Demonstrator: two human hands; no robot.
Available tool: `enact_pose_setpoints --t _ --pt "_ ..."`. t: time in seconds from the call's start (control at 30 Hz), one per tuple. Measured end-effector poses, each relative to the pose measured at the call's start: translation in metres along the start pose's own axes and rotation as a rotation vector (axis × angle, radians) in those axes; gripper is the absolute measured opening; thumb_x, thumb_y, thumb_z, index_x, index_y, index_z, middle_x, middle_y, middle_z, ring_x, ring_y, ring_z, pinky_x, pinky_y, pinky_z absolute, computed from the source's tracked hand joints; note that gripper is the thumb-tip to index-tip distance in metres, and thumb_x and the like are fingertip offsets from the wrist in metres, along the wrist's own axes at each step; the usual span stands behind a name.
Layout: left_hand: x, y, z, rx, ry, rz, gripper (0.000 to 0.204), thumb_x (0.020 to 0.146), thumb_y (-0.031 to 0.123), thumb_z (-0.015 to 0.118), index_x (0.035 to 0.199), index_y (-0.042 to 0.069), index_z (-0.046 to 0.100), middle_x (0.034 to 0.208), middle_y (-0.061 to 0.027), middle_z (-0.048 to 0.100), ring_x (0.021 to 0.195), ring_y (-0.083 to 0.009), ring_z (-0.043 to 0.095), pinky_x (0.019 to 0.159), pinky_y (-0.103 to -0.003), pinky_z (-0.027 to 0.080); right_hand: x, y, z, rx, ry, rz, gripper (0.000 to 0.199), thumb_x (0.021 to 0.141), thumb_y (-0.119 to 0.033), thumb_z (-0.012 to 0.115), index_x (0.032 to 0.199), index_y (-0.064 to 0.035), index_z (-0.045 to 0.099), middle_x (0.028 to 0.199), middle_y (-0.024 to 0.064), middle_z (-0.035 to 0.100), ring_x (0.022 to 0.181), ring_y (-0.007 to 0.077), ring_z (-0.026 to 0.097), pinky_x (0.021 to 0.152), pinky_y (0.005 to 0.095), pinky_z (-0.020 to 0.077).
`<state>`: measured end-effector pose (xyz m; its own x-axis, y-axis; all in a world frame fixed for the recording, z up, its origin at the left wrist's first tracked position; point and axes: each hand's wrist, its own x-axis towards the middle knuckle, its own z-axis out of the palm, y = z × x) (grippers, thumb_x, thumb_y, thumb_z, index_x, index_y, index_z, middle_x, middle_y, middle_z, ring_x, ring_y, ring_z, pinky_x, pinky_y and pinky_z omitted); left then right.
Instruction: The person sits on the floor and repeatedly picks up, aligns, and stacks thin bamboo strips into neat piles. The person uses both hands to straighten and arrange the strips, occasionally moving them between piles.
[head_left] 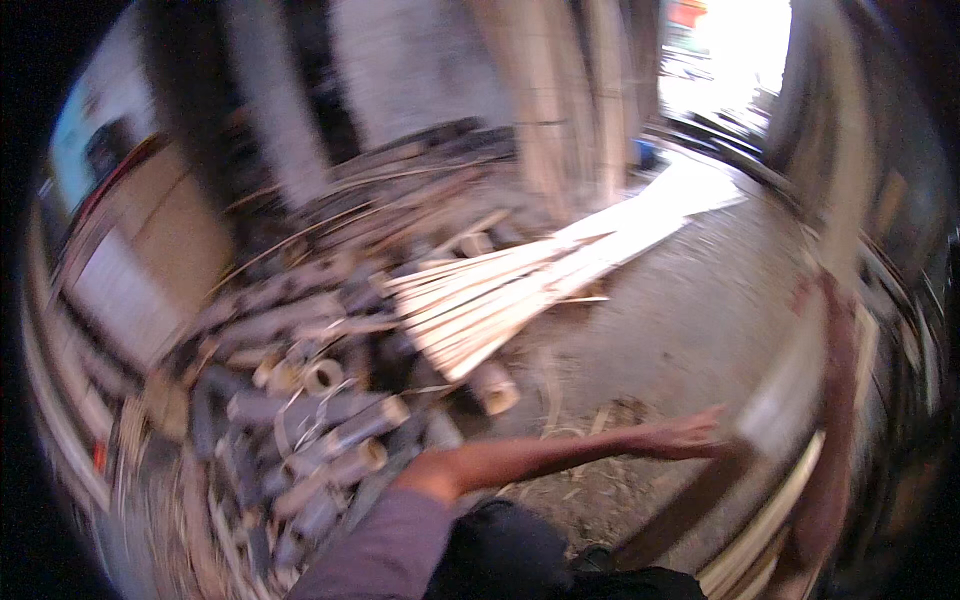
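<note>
The view is motion-blurred. My left arm, in a grey-purple sleeve, reaches across to the right. My left hand (pixel 690 436) is flat with fingers stretched out, at the edge of a pale wooden plank (pixel 775 410) standing at the right. My right forearm rises along the right side, and my right hand (pixel 815 295) sits near the plank's upper part; its grip is too blurred to read. A dark board (pixel 690 510) slants below my left hand.
A bundle of pale split bamboo strips (pixel 500 300) lies fanned on the concrete floor (pixel 690 300). Left of it is a heap of several cut bamboo tubes (pixel 320 400). Upright poles (pixel 560 120) stand at the back, a bright doorway (pixel 730 50) is at upper right.
</note>
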<state>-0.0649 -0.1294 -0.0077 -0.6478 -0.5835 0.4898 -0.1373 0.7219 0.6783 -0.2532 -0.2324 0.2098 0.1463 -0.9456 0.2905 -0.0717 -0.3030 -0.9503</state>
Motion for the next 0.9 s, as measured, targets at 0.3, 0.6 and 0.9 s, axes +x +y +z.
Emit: enact_pose_setpoints --t 0.3,0.6,0.9 --pt "-0.095 -0.010 0.074 -1.197 0.025 -0.795 0.072 0.083 0.047 0.070 0.134 0.003 0.047 0.127 -0.0144 0.058 0.113 -0.0237 0.059 0.097 -0.041 0.047 0.055 0.156 0.021 0.354 0.048 0.232 0.035 0.091 -0.025 0.065 0.107 0.0047 0.055 0.088 0.0128 0.068 0.070 0.0207 0.067 0.064 0.0349 0.0579" --pt "-0.147 -0.018 0.112 -1.910 0.065 -0.997 0.065 0.090 0.032 0.065 0.140 0.005 0.033 0.092 -0.0098 0.059 0.085 -0.0207 0.062 0.079 -0.039 0.054 -0.011 0.386 0.024 0.502 0.135 0.672 0.048 0.092 -0.025 0.062 0.121 0.0091 0.048 0.100 0.0177 0.065 0.080 0.0238 0.067 0.070 0.0393 0.0588" --pt "-0.114 -0.049 0.118 -1.383 0.169 -1.213 0.033 0.093 0.018 0.061 0.119 -0.001 0.053 0.080 -0.0073 0.062 0.068 -0.0172 0.063 0.060 -0.033 0.056 -0.168 0.444 0.030 0.309 0.248 0.749 0.064 0.098 -0.054 0.040 0.137 -0.0037 0.040 0.131 0.0190 0.051 0.118 0.0300 0.051 0.101 0.0475 0.0395"
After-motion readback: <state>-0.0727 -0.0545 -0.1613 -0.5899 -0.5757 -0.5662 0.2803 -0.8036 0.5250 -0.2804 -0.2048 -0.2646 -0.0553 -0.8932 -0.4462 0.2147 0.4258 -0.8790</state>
